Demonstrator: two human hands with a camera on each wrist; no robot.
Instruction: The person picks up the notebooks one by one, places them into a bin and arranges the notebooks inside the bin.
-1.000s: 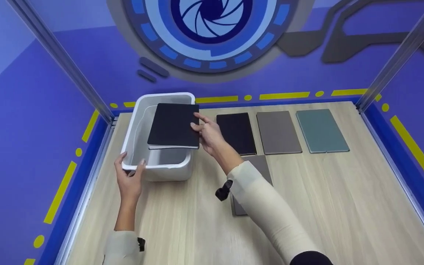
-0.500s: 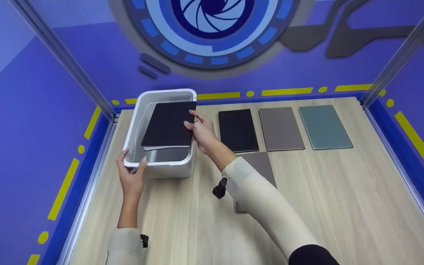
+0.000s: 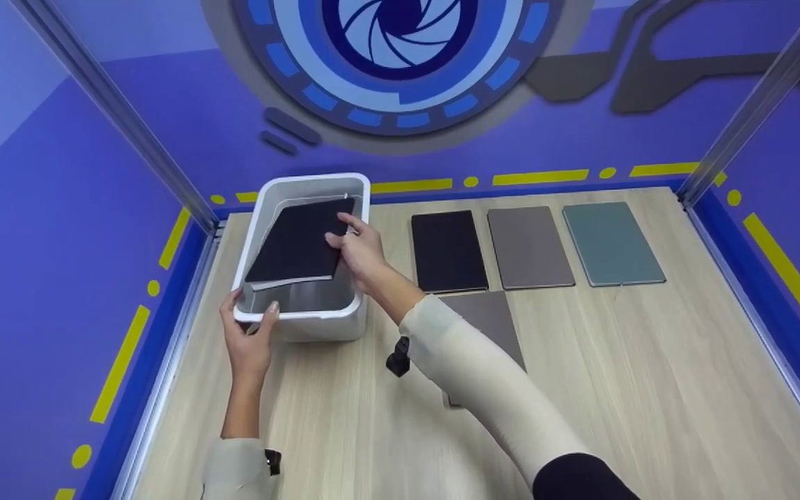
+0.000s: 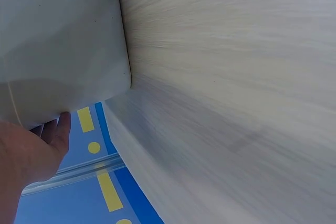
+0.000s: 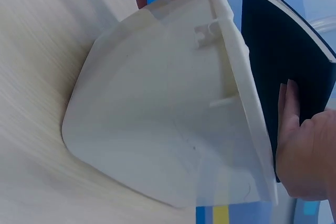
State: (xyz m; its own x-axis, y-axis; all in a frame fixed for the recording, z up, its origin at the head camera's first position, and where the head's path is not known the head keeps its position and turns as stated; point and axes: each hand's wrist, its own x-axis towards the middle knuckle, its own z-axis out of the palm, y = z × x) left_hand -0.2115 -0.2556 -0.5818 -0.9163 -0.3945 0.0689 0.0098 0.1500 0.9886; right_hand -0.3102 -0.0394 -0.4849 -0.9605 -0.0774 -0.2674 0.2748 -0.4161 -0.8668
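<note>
My right hand (image 3: 362,257) pinches the right edge of a black hardcover notebook (image 3: 299,239), thumb and a finger on its upper cover. The notebook lies tilted within the mouth of a white plastic bin (image 3: 327,328), its left side lower and its pale page edges facing me. From the right wrist view, the fingers lie along the notebook's underside (image 5: 273,51), beside the bin's rim. My left hand (image 3: 248,344) grips the bin's rim at the near left corner. In the left wrist view its fingertips reach around the bin wall (image 4: 58,45).
To the right, a black notebook (image 3: 448,250), a grey-brown one (image 3: 530,246) and a green one (image 3: 614,243) lie in a row. Nearer, a grey notebook (image 3: 487,319) is partly hidden by my right sleeve. Blue panels (image 3: 775,208) border the wooden table (image 3: 650,389).
My right hand has moved left with the black notebook, bringing it from over the bin's right rim to within its mouth and tilting its left side down. The left hand keeps its grip.
</note>
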